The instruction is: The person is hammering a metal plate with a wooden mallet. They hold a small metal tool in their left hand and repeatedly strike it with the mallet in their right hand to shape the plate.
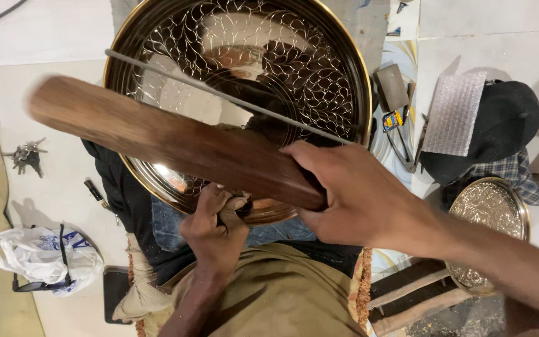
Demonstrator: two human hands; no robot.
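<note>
**Wooden mallet over an engraved brass tray**

The right hand [360, 196] is wrapped firmly around the near end of a long, dark brown wooden mallet [169, 143], whose far end blurs toward the upper left. The left hand [215, 228] is closed in a fist on a small tool wrapped in pale cloth [229, 205], its tip set against the lower rim of a large round brass tray [319, 75] with a polished centre and fine leaf engraving. A thin grey metal rod [219, 93] lies across the tray. To the right rests a smaller embossed brass plate [491, 212] beside a black cap [506, 122] and a sheet of bubble wrap [453, 112]. At left lie a bunch of keys [26, 156] and a white plastic bag [35, 253].
</note>
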